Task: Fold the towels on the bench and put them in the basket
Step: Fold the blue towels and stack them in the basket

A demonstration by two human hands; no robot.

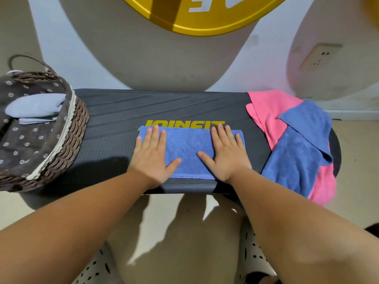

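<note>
1. Grip: the left hand (151, 155) and the right hand (225, 154) both lie flat, palms down, fingers straight and slightly spread, pressing on the folded blue towel (187, 149). Neither hand pinches or curls round anything.

2. Held item: the folded blue towel lies on the bench (114, 124), near its front edge and roughly at mid-length. Its long axis runs left to right, along the bench. The left hand covers its left end, the right hand its right end; a bare strip of cloth shows between the thumbs.

3. Destination: the basket (67, 140) stands on the left end of the bench, well apart from the towel. Pale blue folded cloths (35, 107) already lie inside it. The left hand is the nearer one to it.

4. Remaining stock: a pink towel (266, 111) and a second blue towel (295, 152), unfolded and overlapping, lie on the right end of the bench, just beside the right hand.

5. Judgement: this towel appears to be at the smoothing stage. Any further fold would probably bring one short end across to the other; transfer then goes leftward.
</note>
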